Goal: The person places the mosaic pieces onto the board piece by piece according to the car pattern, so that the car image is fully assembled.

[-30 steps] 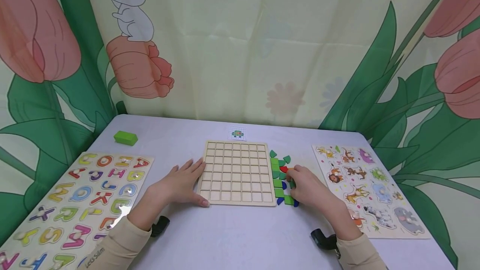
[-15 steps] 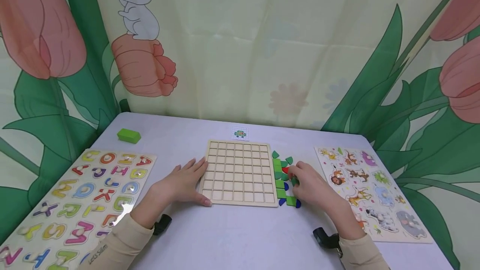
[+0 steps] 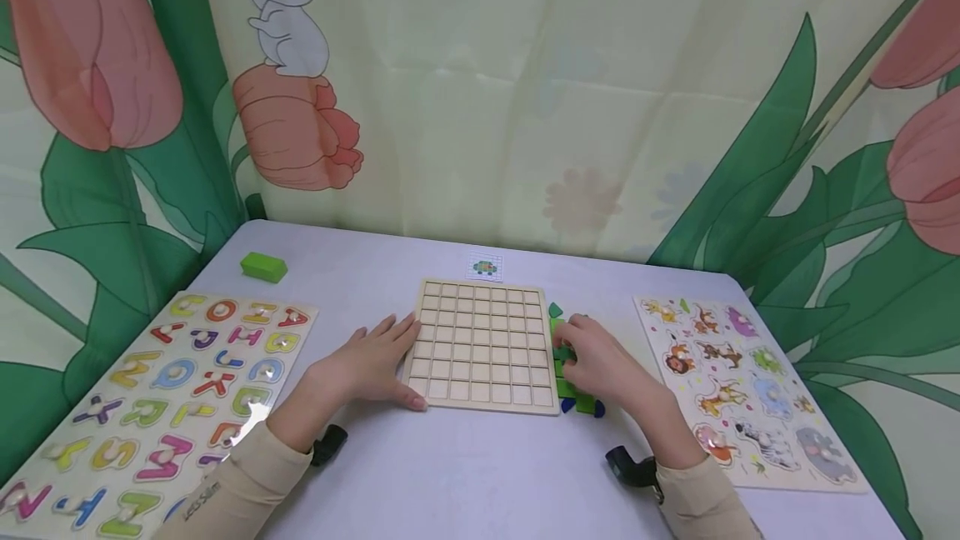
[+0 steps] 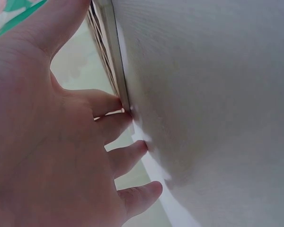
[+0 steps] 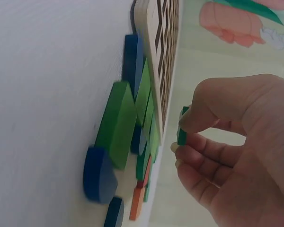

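Observation:
A wooden grid board [image 3: 480,346] with rows of square cells lies mid-table. My left hand [image 3: 371,361] rests at its left edge with fingers spread; in the left wrist view the fingertips [image 4: 125,113] touch the board's side. Over the coloured blocks along the board's right edge is my right hand [image 3: 606,361]. In the right wrist view it pinches a small dark green block [image 5: 182,126] between thumb and fingers, raised off the table. Below are light green blocks [image 5: 117,124], blue rounded blocks [image 5: 99,175], and an orange one [image 5: 136,204]. From the head view, the hand covers several blocks.
A small card with a turtle picture [image 3: 485,267] lies behind the board. A green box-shaped block [image 3: 263,267] sits at the back left. An alphabet puzzle [image 3: 161,415] occupies the left side, an animal puzzle [image 3: 750,394] the right.
My right hand has moved left from the outer side of the blocks towards the board's right edge, carrying the dark green block. The left hand stays at the board. The head view shifts slightly.

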`<state>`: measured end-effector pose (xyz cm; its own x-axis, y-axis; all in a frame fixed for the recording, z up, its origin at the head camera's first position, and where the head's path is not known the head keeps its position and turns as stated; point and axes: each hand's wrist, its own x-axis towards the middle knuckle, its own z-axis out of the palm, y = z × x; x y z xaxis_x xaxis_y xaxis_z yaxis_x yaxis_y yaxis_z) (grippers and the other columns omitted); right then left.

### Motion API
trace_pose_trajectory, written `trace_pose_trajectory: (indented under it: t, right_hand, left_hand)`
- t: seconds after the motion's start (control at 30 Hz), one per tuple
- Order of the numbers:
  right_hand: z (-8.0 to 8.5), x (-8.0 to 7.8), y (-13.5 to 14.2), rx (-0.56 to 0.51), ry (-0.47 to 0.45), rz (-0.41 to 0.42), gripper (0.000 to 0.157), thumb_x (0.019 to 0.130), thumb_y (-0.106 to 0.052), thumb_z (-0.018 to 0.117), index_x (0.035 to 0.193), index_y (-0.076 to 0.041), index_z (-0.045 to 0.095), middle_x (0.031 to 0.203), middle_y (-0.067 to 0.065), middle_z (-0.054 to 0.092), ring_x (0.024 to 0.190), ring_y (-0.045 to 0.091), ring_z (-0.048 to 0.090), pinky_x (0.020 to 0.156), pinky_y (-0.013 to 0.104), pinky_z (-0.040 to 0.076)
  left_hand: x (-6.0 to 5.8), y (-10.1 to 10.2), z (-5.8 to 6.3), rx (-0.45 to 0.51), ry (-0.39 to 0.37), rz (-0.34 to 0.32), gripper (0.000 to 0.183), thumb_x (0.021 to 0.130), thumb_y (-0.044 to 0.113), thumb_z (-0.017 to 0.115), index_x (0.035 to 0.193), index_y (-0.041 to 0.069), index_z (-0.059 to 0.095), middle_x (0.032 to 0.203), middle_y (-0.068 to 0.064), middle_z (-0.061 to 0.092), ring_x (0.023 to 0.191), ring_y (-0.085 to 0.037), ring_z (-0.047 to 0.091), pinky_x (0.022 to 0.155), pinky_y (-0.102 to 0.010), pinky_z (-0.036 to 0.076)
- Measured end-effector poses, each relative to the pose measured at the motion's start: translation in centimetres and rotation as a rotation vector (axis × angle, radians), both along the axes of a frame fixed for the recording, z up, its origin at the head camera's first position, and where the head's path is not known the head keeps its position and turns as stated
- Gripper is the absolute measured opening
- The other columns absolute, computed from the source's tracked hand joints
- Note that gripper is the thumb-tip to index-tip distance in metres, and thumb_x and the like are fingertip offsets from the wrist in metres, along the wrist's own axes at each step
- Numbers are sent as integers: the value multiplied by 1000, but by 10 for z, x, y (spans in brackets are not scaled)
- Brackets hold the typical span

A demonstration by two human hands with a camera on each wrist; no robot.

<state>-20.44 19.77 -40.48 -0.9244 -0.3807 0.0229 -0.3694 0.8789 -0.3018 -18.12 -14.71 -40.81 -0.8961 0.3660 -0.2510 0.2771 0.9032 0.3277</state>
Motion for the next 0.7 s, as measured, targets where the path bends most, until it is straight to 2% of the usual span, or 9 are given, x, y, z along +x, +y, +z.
trace_pose_trajectory:
  t: [0.27,0.5,0.7]
  right_hand:
    - [5,-7,-17,-34,-7,37,26,80,-2,67,102,-16,65,96,-2,55,86,17,48,72,30,43]
    - [5,-21,-37,-57,-51,70,25,79,-1,64,101,-15,64,94,0,54,85,18,48,72,31,43]
    - [6,-33,-56,-122,-82,89,23,81,-2,65,102,-13,64,97,1,56,88,19,50,74,33,44]
  left_hand:
    - [0,-1,0,-3,-2,-10,119,70,67,78,158,8,23,168,-7,16,155,-37,13,120,-66,16]
    - [0,0,-2,-2,-2,-10,118,71,67,77,159,10,22,168,-6,15,156,-36,12,120,-65,16]
    - [0,0,-1,-2,7,-7,118,70,66,78,159,11,23,168,-5,16,155,-36,13,120,-66,17]
